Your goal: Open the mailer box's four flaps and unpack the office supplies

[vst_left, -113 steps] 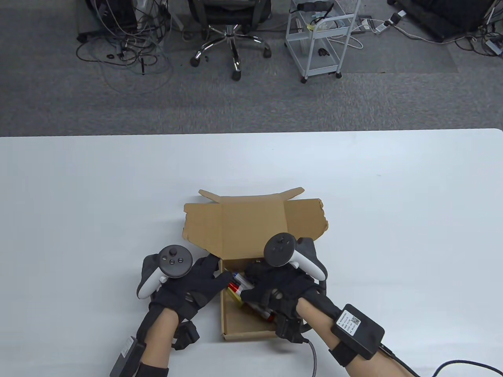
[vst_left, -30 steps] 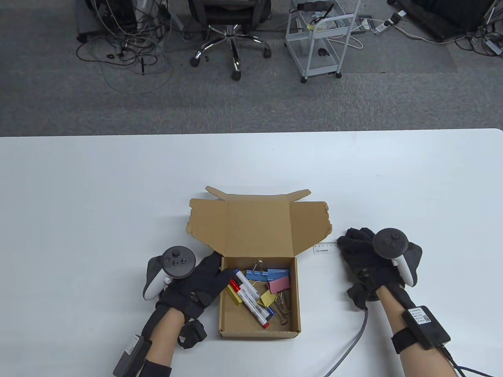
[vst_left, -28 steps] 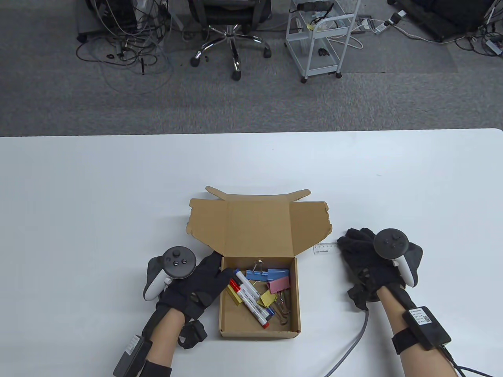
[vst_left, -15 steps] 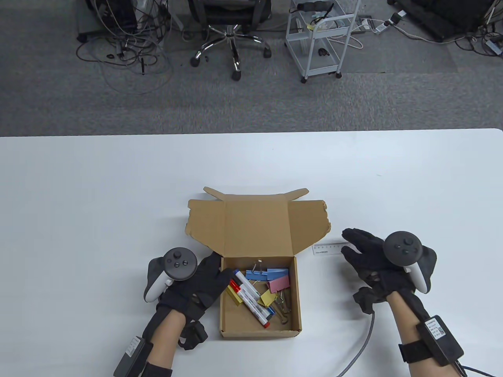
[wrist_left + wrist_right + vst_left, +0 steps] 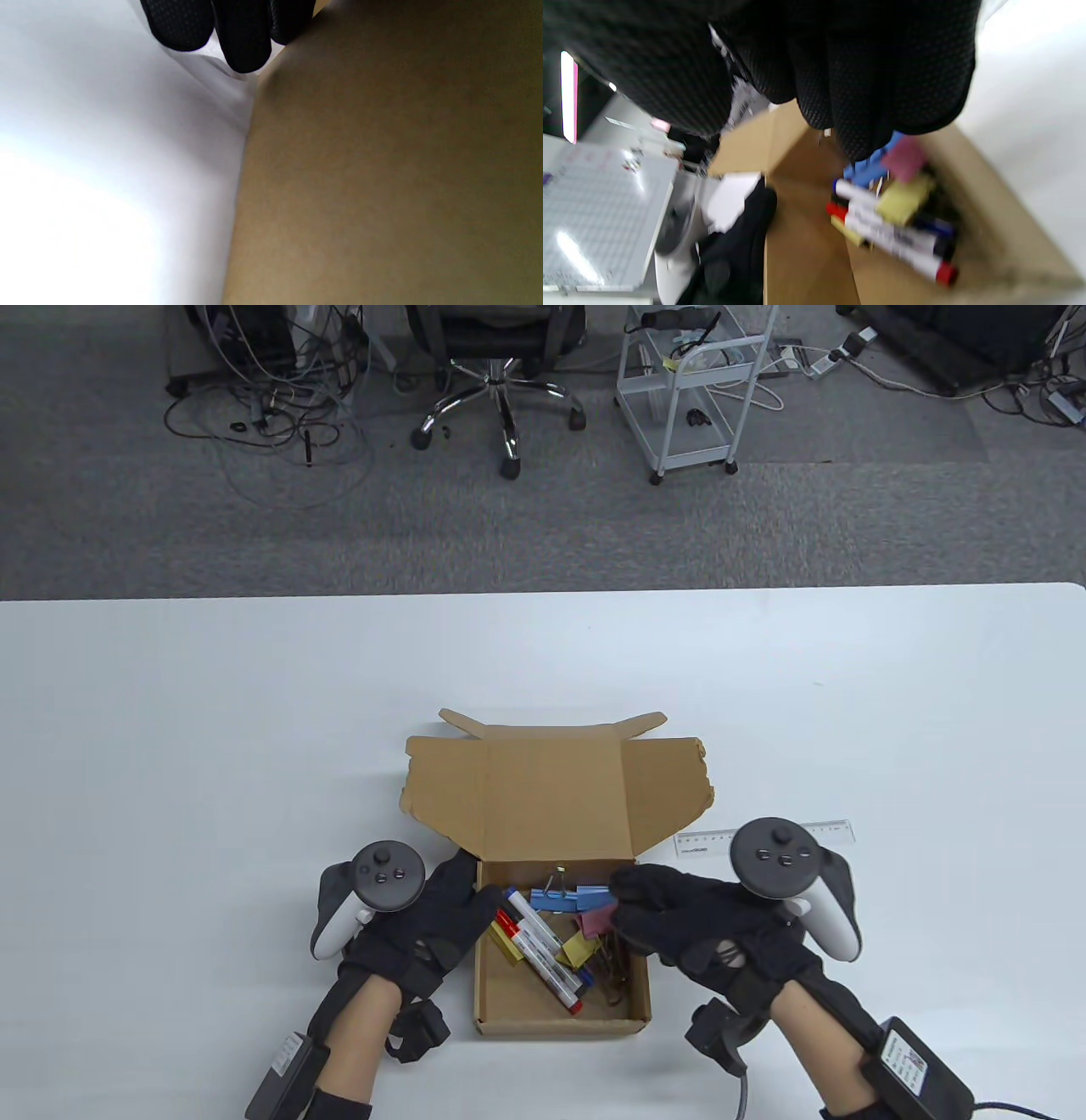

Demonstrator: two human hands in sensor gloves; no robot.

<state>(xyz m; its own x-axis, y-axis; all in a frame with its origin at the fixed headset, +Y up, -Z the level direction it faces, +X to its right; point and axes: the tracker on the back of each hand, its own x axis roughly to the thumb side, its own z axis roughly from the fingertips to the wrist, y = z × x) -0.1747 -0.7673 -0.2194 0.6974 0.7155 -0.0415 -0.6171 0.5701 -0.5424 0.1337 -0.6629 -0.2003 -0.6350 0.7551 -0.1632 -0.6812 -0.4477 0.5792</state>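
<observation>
An open cardboard mailer box (image 5: pixel 562 1027) sits near the front edge of a white table (image 5: pixel 170 712), its lid and side flaps (image 5: pixel 551 793) folded back flat behind it. Inside lie two whiteboard markers (image 5: pixel 543 954) side by side, one with red caps and one with blue, angled from upper left to lower right. Beside them lie binder clips: one blue (image 5: pixel 556 897), one pink (image 5: pixel 594 918) and one yellow (image 5: pixel 575 950), with a further yellow piece (image 5: pixel 506 948) at the markers' left and dark brownish clips (image 5: pixel 612 971) at the right wall whose number cannot be made out.

The left hand (image 5: pixel 424 925) rests against the box's left wall, thumb at the rim and fingers (image 5: pixel 242 38) together along the outside of the cardboard where it meets the table. The right hand (image 5: pixel 704 925) hangs over the right side of the box with its fingers (image 5: pixel 645 891) curled loosely together above the pink and blue clips, gripping nothing; the right wrist view is blurred but shows the fingertips clear of the contents.

One clear plastic ruler (image 5: pixel 764 838) lies flat on the table just right of the box's flaps, partly hidden behind the right hand's tracker (image 5: pixel 776 857).
</observation>
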